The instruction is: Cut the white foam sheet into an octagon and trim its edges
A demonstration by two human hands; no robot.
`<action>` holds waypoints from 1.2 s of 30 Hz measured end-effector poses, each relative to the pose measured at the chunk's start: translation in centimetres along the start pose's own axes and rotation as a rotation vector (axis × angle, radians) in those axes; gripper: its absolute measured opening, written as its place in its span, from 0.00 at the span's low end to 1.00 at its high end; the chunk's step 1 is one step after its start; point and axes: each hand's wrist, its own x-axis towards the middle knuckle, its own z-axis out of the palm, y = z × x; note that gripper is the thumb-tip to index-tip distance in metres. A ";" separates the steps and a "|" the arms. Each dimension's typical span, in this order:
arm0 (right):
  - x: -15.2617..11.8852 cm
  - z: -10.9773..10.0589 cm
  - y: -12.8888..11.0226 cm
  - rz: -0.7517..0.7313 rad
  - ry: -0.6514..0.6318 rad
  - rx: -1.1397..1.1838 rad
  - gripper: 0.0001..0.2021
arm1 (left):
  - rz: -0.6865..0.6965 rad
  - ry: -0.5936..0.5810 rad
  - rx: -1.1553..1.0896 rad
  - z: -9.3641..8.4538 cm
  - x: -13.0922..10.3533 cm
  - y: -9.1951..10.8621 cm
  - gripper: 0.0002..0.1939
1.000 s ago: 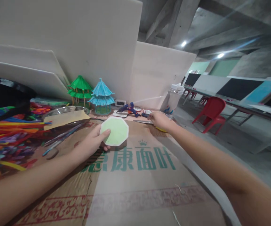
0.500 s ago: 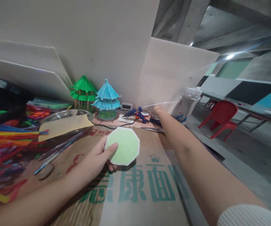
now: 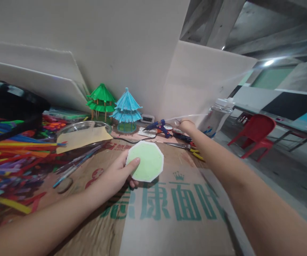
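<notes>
Taking the octagon as the centre of the dial, the big white boards (image 3: pixel 111 42) stand at twelve o'clock, behind the bench (image 3: pixel 49 192). A printed sheet (image 3: pixel 164 224) covers the near part of it. A red chair (image 3: pixel 260 131) is well apart, between two and three. The pile of coloured strips (image 3: pixel 15 156) spreads at nine, and a round tray (image 3: pixel 86 124) with yellow paper across it sits at ten.

Two little houses, one green (image 3: pixel 102 94) and one blue (image 3: pixel 127 105), stand near eleven.

The right hand (image 3: pixel 187 126) is stretched out to two o'clock, near the glue gun (image 3: pixel 156 125) and scissors (image 3: pixel 180 145); its fingers are hidden, so I cannot tell whether its grip holds anything.

The left hand (image 3: pixel 117 174) pinches the green octagon (image 3: pixel 149 161) above the sheet, thumb on top at its nine o'clock edge, fingers underneath. The octagon looks light, thin and fairly stiff, like card; it would probably bend under a hard squeeze. Hold it flat by the rim, pressing gently.
</notes>
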 end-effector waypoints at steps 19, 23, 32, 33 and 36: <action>-30.0 -4.4 4.6 -0.647 -0.382 0.697 0.12 | 0.127 -0.029 0.096 0.2 -0.6 0.6 0.23; -25.7 0.5 0.7 -0.450 -0.154 0.989 0.20 | 0.102 -0.032 0.133 0.4 -1.0 0.5 0.24; -25.3 4.5 -2.1 -0.485 -0.278 1.280 0.20 | 0.157 0.018 0.250 0.0 -0.7 0.1 0.23; -25.6 4.6 -2.1 -0.482 -0.289 1.278 0.19 | 0.158 0.040 0.266 -0.1 -0.6 0.1 0.22; -26.1 4.9 -2.4 -0.474 -0.293 1.279 0.19 | 0.152 0.034 0.248 -0.1 -0.6 0.3 0.21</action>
